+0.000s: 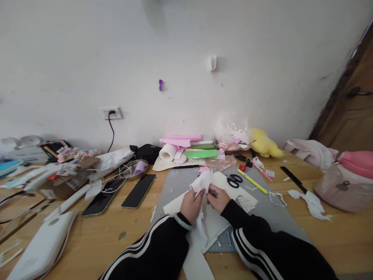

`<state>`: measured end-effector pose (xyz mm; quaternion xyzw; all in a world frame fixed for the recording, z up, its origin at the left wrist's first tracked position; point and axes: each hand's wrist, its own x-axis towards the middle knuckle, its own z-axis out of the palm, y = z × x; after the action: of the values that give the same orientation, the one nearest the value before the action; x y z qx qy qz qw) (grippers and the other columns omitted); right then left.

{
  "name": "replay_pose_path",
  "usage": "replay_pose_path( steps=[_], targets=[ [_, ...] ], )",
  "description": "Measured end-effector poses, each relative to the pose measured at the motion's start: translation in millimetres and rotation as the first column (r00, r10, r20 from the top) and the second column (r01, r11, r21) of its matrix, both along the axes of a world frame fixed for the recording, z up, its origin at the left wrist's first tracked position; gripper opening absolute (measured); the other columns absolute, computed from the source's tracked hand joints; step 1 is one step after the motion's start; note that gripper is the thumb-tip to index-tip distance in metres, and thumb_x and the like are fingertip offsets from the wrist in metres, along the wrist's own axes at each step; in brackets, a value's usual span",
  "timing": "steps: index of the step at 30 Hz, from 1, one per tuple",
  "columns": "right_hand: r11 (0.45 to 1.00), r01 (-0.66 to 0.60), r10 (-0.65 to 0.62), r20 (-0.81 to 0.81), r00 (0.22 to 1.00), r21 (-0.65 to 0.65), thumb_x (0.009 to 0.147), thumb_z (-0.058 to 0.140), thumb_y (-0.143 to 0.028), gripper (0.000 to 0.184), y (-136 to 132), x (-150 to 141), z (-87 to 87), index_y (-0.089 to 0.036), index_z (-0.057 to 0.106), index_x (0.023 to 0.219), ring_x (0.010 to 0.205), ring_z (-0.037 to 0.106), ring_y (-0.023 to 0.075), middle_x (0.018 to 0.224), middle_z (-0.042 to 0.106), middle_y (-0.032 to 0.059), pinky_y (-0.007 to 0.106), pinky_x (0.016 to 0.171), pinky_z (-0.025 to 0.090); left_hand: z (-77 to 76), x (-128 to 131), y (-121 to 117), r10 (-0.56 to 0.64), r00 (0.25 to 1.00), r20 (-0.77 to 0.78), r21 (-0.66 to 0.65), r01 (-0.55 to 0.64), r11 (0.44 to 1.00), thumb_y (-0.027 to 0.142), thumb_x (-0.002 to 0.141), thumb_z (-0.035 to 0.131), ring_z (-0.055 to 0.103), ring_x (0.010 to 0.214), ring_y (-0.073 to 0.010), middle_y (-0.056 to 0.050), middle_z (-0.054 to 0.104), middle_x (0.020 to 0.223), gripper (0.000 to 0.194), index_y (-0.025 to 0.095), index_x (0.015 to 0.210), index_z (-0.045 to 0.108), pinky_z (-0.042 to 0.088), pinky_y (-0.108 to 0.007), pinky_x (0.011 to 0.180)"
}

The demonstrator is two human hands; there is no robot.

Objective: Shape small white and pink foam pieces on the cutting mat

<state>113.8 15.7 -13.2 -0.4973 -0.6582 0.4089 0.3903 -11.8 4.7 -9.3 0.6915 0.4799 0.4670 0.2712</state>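
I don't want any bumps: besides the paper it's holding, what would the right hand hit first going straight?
Probably the left hand, just ahead of the right hand at the same white paper, but depth is unclear.

A pale wall with small scuffs stood beyond the left grip and the right grip. High above the right grip it bore a white fixture; above and left of the left grip, a small purple piece; farther left, a socket with a dark cord. Well right of the right grip was a brown door with a dark handle. Soft light covered the wooden surface beneath both.
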Motion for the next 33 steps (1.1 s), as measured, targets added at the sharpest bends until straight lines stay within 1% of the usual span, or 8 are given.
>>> replay_pose_path(
  steps=[5, 7, 10, 15, 19, 25, 29, 33],
  targets=[
    [1.000, -0.006, 0.006, -0.001, 1.000, 0.004, 0.064, 0.041, -0.016, 0.007, -0.3, -0.7, 0.5, -0.019, 0.038, 0.059, 0.037, 0.037, 0.0059, 0.044, 0.045, -0.0073, 0.018, 0.040, 0.031, 0.7, 0.4, -0.3, -0.009, 1.000, -0.006, -0.003, 0.009, 1.000, 0.029, 0.080, 0.041, 0.059, 0.086, -0.0205, -0.010, 0.065, 0.089, 0.028, 0.012, 0.096, 0.057, 0.042, -0.029, 0.078],
    [1.000, -0.022, 0.022, -0.005, 1.000, 0.007, 0.065, 0.041, -0.016, 0.005, -0.6, -0.7, 0.3, -0.019, 0.039, 0.061, 0.037, 0.038, 0.0059, 0.045, 0.046, -0.0071, 0.018, 0.040, 0.032, 0.9, 0.3, -0.1, -0.009, 1.000, -0.019, -0.005, 0.009, 1.000, 0.029, 0.080, 0.041, 0.059, 0.086, -0.0209, -0.009, 0.066, 0.085, 0.027, 0.012, 0.094, 0.057, 0.042, -0.030, 0.077],
    [0.999, -0.031, 0.031, -0.001, 1.000, 0.019, 0.067, 0.040, -0.017, 0.009, -0.7, -0.4, 0.0, -0.019, 0.038, 0.059, 0.037, 0.038, 0.0058, 0.045, 0.046, -0.0067, 0.018, 0.041, 0.032, 1.0, -0.2, 0.0, -0.007, 0.999, -0.038, -0.014, 0.006, 1.000, 0.030, 0.080, 0.041, 0.059, 0.085, -0.0216, -0.009, 0.066, 0.081, 0.027, 0.012, 0.090, 0.058, 0.042, -0.030, 0.077],
    [1.000, 0.007, -0.007, 0.008, 1.000, 0.017, 0.067, 0.041, -0.019, 0.010, 0.5, -0.5, -0.3, -0.019, 0.036, 0.057, 0.036, 0.037, 0.0059, 0.045, 0.045, -0.0067, 0.019, 0.040, 0.032, 0.9, -0.5, -0.4, 0.008, 1.000, -0.017, -0.017, -0.008, 1.000, 0.029, 0.080, 0.041, 0.059, 0.086, -0.0215, -0.010, 0.066, 0.083, 0.026, 0.012, 0.092, 0.056, 0.042, -0.030, 0.075],
    [1.000, 0.024, -0.024, 0.018, 1.000, 0.020, 0.066, 0.041, -0.018, 0.009, 0.4, 0.2, 1.2, -0.019, 0.037, 0.057, 0.035, 0.037, 0.0056, 0.045, 0.046, -0.0069, 0.018, 0.040, 0.031, 0.5, -0.2, -0.1, 0.015, 0.999, -0.037, -0.007, -0.016, 1.000, 0.030, 0.080, 0.041, 0.059, 0.086, -0.0222, -0.011, 0.066, 0.084, 0.026, 0.011, 0.092, 0.056, 0.043, -0.030, 0.075],
    [0.998, 0.025, -0.030, 0.086, 0.996, 0.053, 0.066, 0.039, -0.018, 0.011, 0.4, 2.1, 4.8, -0.019, 0.036, 0.056, 0.038, 0.039, 0.0069, 0.045, 0.046, -0.0060, 0.019, 0.043, 0.032, -1.0, 0.1, 1.0, 0.015, 0.998, -0.061, 0.009, -0.015, 1.000, 0.029, 0.080, 0.041, 0.059, 0.084, -0.0224, -0.011, 0.065, 0.083, 0.027, 0.011, 0.093, 0.056, 0.043, -0.031, 0.074],
    [0.996, 0.046, -0.055, 0.132, 0.990, 0.074, 0.066, 0.039, -0.019, 0.010, 1.4, 2.0, 6.2, -0.019, 0.036, 0.056, 0.042, 0.041, 0.0084, 0.046, 0.046, -0.0051, 0.020, 0.046, 0.033, -1.3, 0.1, 0.7, 0.034, 0.996, -0.083, 0.003, -0.034, 0.999, 0.031, 0.080, 0.041, 0.060, 0.081, -0.0227, -0.011, 0.066, 0.081, 0.028, 0.011, 0.092, 0.057, 0.043, -0.032, 0.072],
    [0.994, 0.066, -0.080, 0.169, 0.982, 0.091, 0.066, 0.038, -0.020, 0.010, 2.3, 2.1, 5.7, -0.019, 0.036, 0.056, 0.044, 0.041, 0.0092, 0.046, 0.045, -0.0049, 0.020, 0.048, 0.033, 0.3, 0.7, -0.2, 0.022, 0.997, -0.071, 0.002, -0.022, 1.000, 0.030, 0.080, 0.041, 0.060, 0.081, -0.0220, -0.011, 0.066, 0.083, 0.028, 0.011, 0.092, 0.057, 0.043, -0.031, 0.073]
  ],
)
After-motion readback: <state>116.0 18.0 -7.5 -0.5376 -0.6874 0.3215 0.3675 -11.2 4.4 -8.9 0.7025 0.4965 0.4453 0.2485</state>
